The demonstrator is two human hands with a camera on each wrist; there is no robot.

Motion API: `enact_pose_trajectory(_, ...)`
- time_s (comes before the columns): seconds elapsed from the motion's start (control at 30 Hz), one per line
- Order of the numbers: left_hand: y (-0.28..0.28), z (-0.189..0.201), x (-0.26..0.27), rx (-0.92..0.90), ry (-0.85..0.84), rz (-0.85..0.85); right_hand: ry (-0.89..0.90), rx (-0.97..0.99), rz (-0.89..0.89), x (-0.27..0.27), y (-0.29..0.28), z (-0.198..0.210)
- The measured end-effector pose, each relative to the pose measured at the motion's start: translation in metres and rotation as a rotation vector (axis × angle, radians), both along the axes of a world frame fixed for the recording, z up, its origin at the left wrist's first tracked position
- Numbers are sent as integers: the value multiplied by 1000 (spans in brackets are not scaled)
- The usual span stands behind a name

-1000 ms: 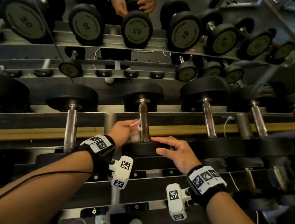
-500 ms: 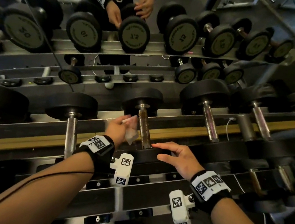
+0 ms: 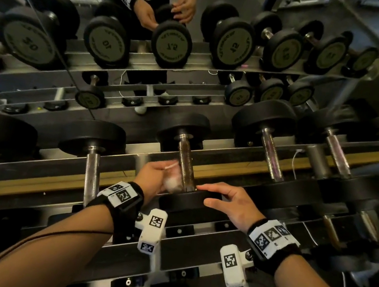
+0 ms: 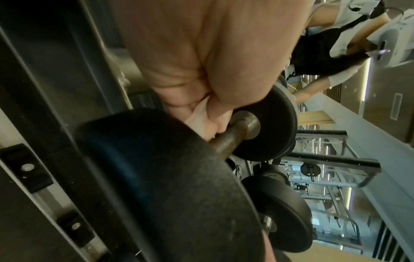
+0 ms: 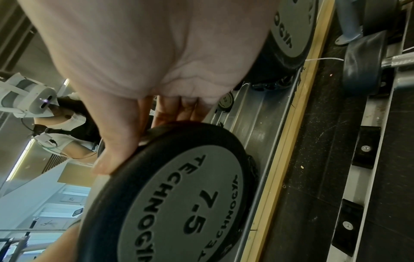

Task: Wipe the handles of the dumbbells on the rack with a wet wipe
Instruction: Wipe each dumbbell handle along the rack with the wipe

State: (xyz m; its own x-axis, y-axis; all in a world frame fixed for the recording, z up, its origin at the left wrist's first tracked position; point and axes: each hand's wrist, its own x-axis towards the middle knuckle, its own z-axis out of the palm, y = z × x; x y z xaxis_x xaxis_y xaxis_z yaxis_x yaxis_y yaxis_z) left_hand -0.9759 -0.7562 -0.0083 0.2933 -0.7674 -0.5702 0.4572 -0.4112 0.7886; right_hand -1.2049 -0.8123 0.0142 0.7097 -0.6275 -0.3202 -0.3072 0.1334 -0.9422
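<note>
A black 7.5 dumbbell lies across the rack in front of me, its dull metal handle (image 3: 186, 163) (image 4: 226, 141) running away from me. My left hand (image 3: 154, 177) grips a bunched white wet wipe (image 3: 172, 183) (image 4: 199, 117) and presses it against the near end of that handle. My right hand (image 3: 226, 201) rests with spread fingers on the dumbbell's near black head (image 3: 188, 201) (image 5: 179, 195); the thumb (image 5: 116, 154) lies along its rim. The wipe looks blurred.
More dumbbells sit to both sides on the rack: one handle (image 3: 90, 174) to the left, others (image 3: 270, 157) to the right. A mirror behind the rack shows reflected dumbbells (image 3: 170, 44) and my own hands. A yellow strip (image 3: 50, 179) runs along the rack rail.
My left hand slid the wipe away along the handle half a second ago and has come back down to the near end. My right hand stayed on the dumbbell head.
</note>
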Motion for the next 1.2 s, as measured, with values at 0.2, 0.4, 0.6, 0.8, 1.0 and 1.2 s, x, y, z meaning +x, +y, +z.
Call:
enact_pose_trajectory(0.2, -26, 9, -6, -82, -8, 133, -1, 8, -12, 0, 0, -1)
enact_pose_trajectory(0.4, 8, -4, -12, -9, 5, -36, -30, 39, -22, -1, 0, -3)
enact_pose_trajectory(0.6, -18, 10, -14, -130, 1, 111, -15, 17, -28, 0, 0, -2)
enact_pose_trajectory(0.8, -26, 8, -13, -105, -36, 93, -9, 31, -37, 0, 1, -2)
enact_pose_trajectory(1.0, -1, -1, -8, -15, 4, -37, -20, 45, -29, 0, 0, -1)
enact_pose_trajectory(1.2, -5, 9, -9, -129, -84, 52, -21, 51, -26, 0, 0, 0)
